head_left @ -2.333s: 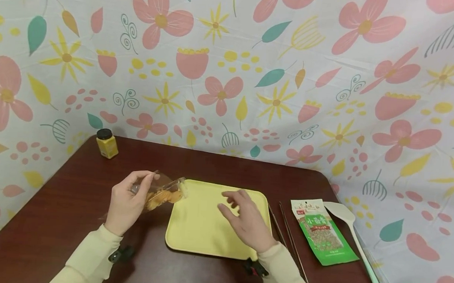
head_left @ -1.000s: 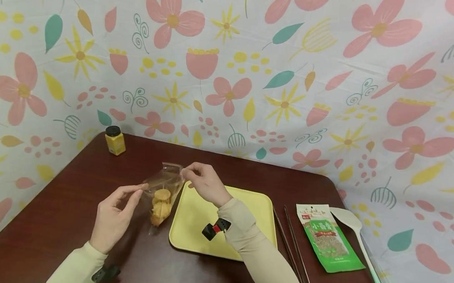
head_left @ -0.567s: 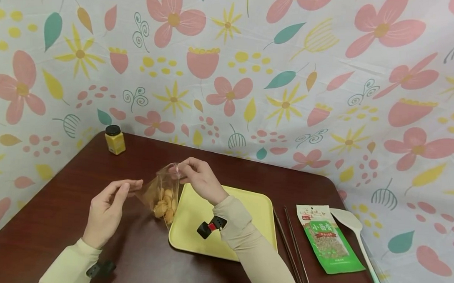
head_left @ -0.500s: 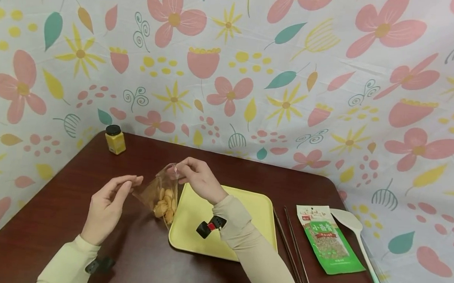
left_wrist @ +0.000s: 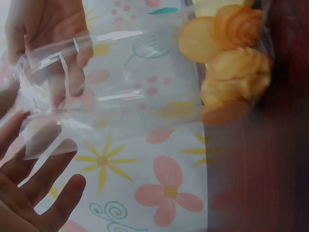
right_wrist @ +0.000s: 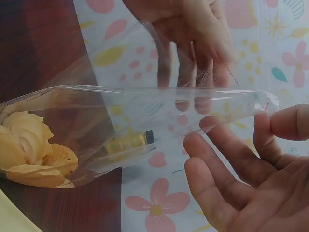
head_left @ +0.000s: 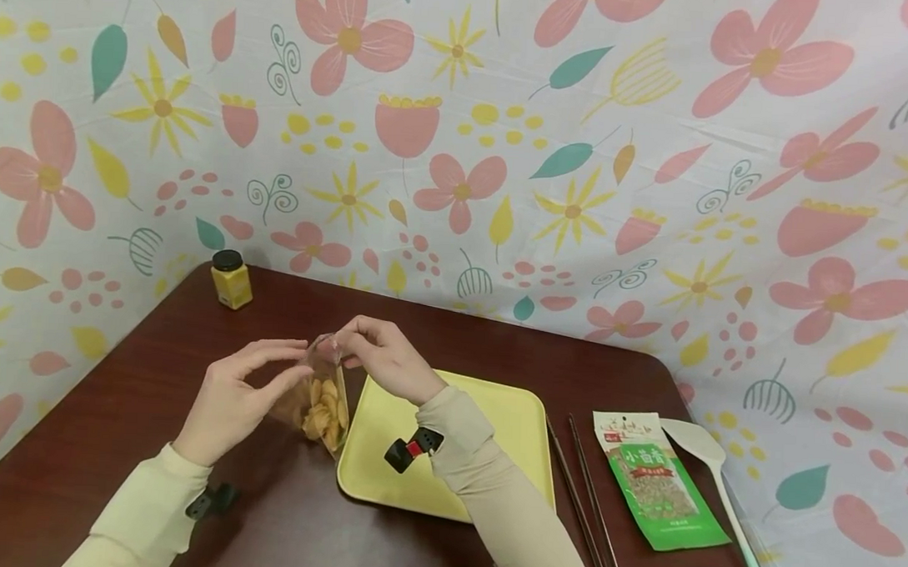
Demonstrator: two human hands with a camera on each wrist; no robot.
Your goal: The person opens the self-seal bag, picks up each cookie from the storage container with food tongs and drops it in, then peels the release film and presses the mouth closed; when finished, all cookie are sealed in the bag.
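Observation:
A clear plastic bag [head_left: 323, 364] with several golden, ruffled cookies [head_left: 324, 414] at its bottom hangs just left of the yellow tray [head_left: 454, 484]. My right hand [head_left: 391, 363] pinches the top edge of the bag between thumb and index finger, its other fingers spread in the right wrist view. My left hand [head_left: 232, 393] is at the bag's other side, fingers extended, with the thumb and index tips right at the mouth of the bag [left_wrist: 67, 96]. Seen from the right wrist, left-hand fingers [right_wrist: 186, 77] show through the film.
A yellow jar [head_left: 232, 286] with a black lid stands at the table's back left corner. Right of the tray lie metal tongs [head_left: 585, 497], a green and white seasoning packet [head_left: 661, 483] and a pale spatula [head_left: 696, 438]. A floral cloth hangs behind the dark table [head_left: 281, 511].
My right hand has come from over the tray to take the bag's top edge. The left hand let go of the bag, drew away, then returned to its mouth. The bag now hangs upright.

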